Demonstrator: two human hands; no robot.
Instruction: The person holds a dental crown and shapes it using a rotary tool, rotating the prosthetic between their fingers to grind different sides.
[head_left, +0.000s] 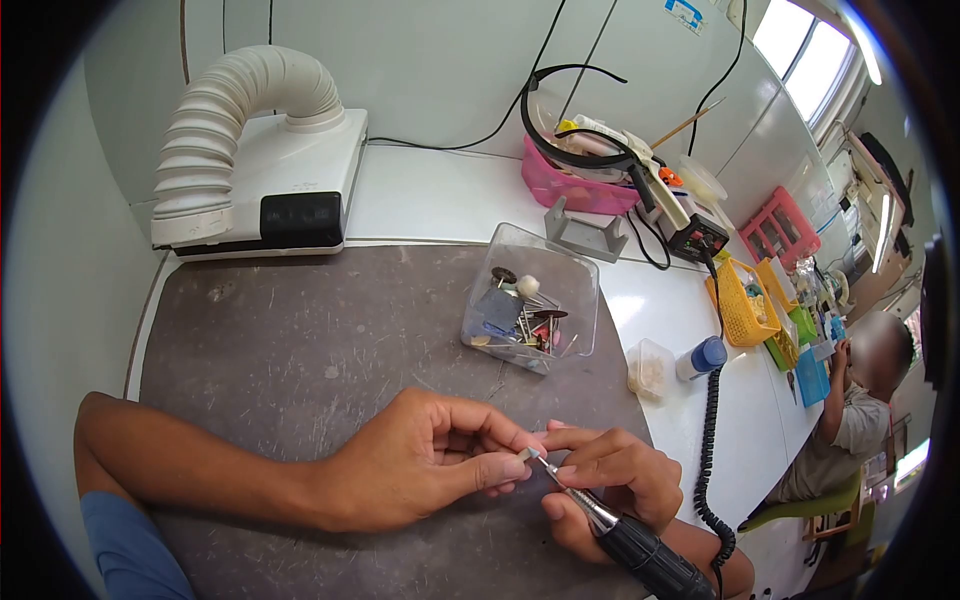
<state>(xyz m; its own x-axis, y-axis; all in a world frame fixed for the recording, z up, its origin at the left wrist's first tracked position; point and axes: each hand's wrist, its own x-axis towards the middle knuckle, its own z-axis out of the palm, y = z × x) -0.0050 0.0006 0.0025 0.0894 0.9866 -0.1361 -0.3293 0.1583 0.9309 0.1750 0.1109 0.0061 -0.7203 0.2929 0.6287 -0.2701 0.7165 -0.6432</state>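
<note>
The right hand (630, 475) gripped the drill (655, 560), slanting up-left to the piece (528, 454) the left hand (405, 465) pinched; bare mat (320, 340) lay beyond.

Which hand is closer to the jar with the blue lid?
Right. The right hand, holding the black-handled tool, is below and a little left of the jar in the picture; the left hand, pinching a small pale piece, is farther left.
</note>
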